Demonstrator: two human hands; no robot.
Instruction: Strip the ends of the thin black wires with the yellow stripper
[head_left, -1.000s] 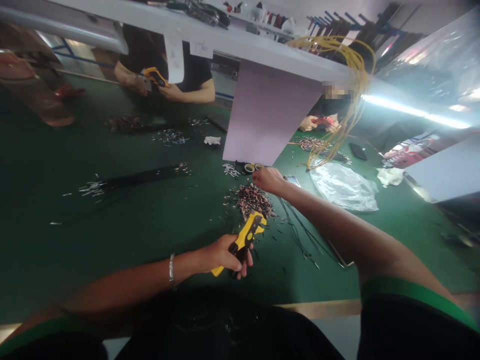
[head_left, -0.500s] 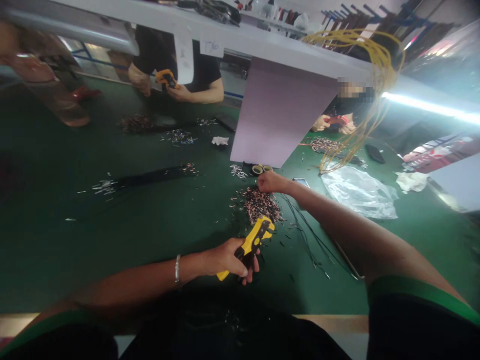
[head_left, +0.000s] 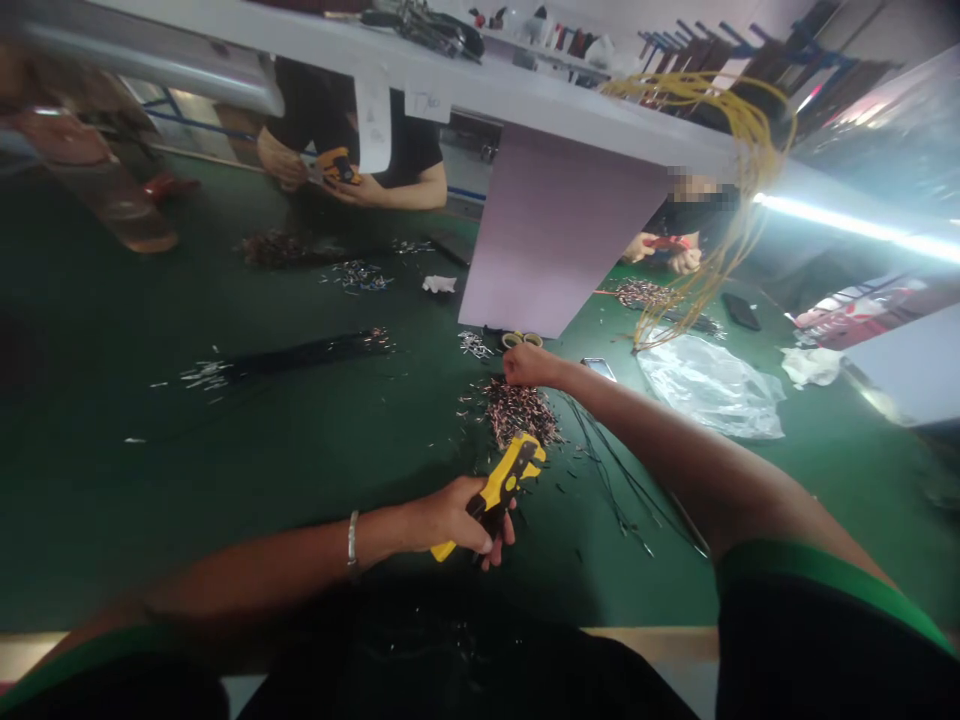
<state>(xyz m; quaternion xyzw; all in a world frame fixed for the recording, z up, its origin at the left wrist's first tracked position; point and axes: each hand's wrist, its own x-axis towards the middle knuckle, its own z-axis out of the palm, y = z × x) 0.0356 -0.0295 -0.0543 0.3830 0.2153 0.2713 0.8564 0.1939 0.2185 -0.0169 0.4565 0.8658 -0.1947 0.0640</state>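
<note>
My left hand (head_left: 466,522) is wrapped round a yellow and black wire stripper (head_left: 510,480), its jaws pointing up and away from me. Just beyond the jaws lies a heap of short copper-coloured clippings (head_left: 521,412). My right hand (head_left: 525,366) is closed at the far edge of that heap, and what its fingers hold is hidden. Small white pieces (head_left: 474,345) lie to the left of this hand. Two tape rolls (head_left: 523,340) sit right behind it. Several dark wires (head_left: 607,465) stretch across the table under and beside my right forearm.
A bundle of black wires (head_left: 300,358) lies left on the green table (head_left: 300,470). A pale divider (head_left: 555,230) rises behind the tape. To the right are a phone (head_left: 599,369), a clear plastic bag (head_left: 712,385) and hanging yellow wires (head_left: 742,190). Co-workers' hands (head_left: 349,185) hold tools across the table.
My right hand has shifted slightly left, towards the white pieces. My left hand and the wire stripper have hardly moved. The view has turned slightly.
</note>
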